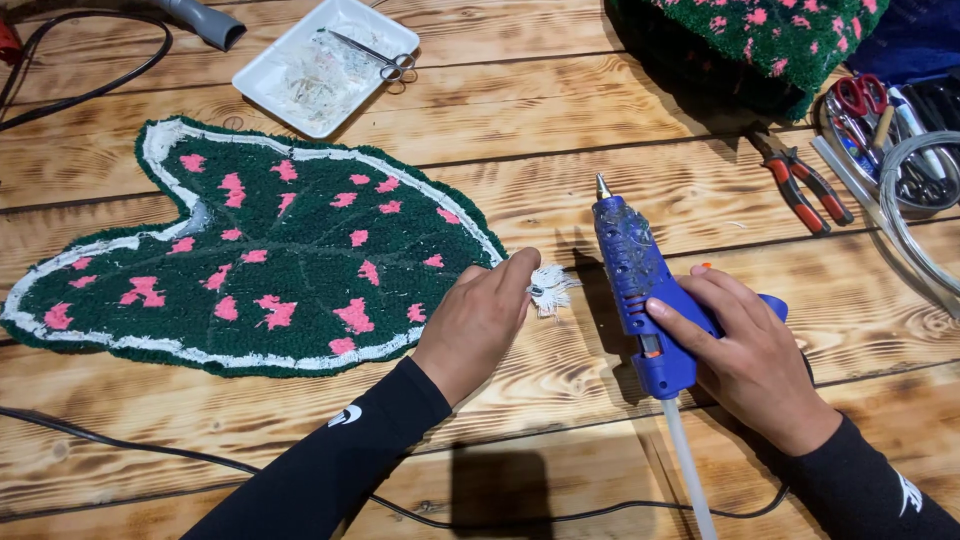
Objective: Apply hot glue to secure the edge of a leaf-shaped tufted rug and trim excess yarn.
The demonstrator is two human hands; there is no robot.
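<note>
A leaf-shaped tufted rug (260, 250), dark green with pink spots and a white glued border, lies face down on the wooden table (560, 120). My left hand (478, 322) sits at the rug's right tip and pinches a small frayed white scrap of backing cloth (551, 288). My right hand (745, 355) grips a blue hot glue gun (635, 275) lying almost flat, its metal nozzle pointing away from me. A white glue stick (688, 465) sticks out of its back end.
A white tray (265, 75) with cloth trimmings and small scissors (385, 60) stands at the back. A second green and pink rug (760, 40) is at the back right. Red-handled pliers (805, 185), red scissors (862, 97) and tools lie at right. Black cables cross the table.
</note>
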